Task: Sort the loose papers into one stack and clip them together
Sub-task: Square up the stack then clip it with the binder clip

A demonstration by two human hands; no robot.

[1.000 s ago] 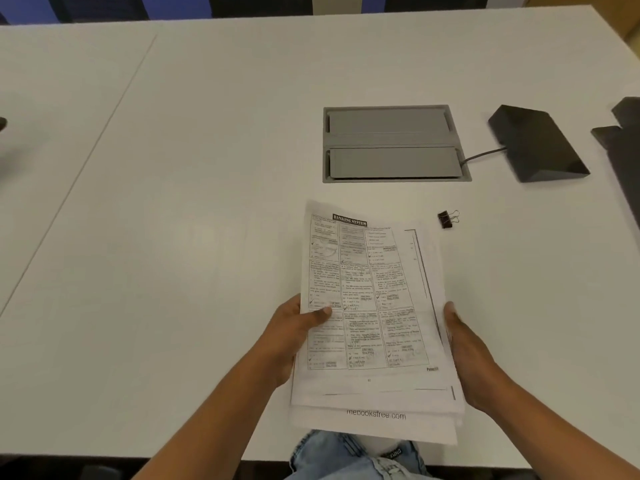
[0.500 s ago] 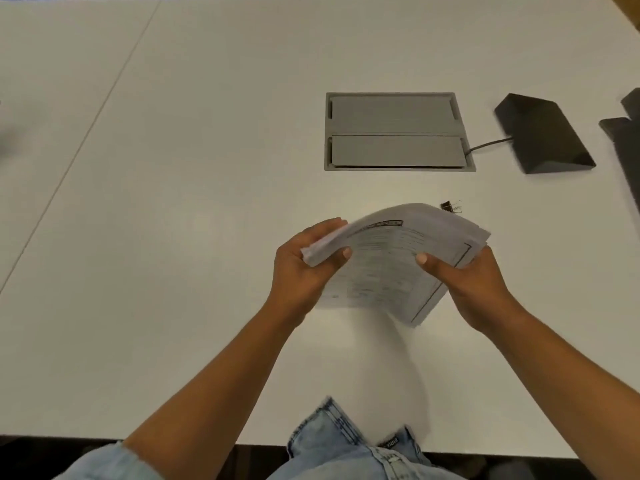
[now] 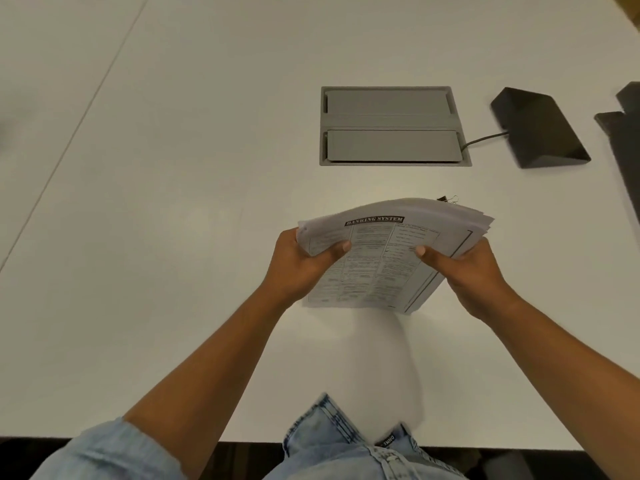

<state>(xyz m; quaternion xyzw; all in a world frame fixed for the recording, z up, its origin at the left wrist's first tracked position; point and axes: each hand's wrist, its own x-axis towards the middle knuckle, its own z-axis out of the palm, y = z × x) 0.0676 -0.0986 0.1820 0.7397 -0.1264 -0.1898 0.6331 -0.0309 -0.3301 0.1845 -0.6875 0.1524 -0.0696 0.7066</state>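
A stack of printed papers (image 3: 377,258), its top sheet headed "Banking System", stands tilted on its lower edge on the white table (image 3: 173,237). My left hand (image 3: 301,265) grips the stack's left side with the thumb on the front sheet. My right hand (image 3: 467,271) grips the right side the same way. The far edges of the sheets fan out unevenly at the upper right. A small black binder clip (image 3: 448,199) lies on the table just behind the stack, mostly hidden by the papers.
A grey cable hatch (image 3: 393,126) is set into the table beyond the papers. A black wedge-shaped device (image 3: 538,128) with a cable sits to its right, and another dark object (image 3: 627,140) lies at the right edge. The table's near edge runs under my forearms.
The stack went from lying flat near the table edge to being lifted and stood on its edge farther out. Both hands shifted from its sides up to its upper corners.
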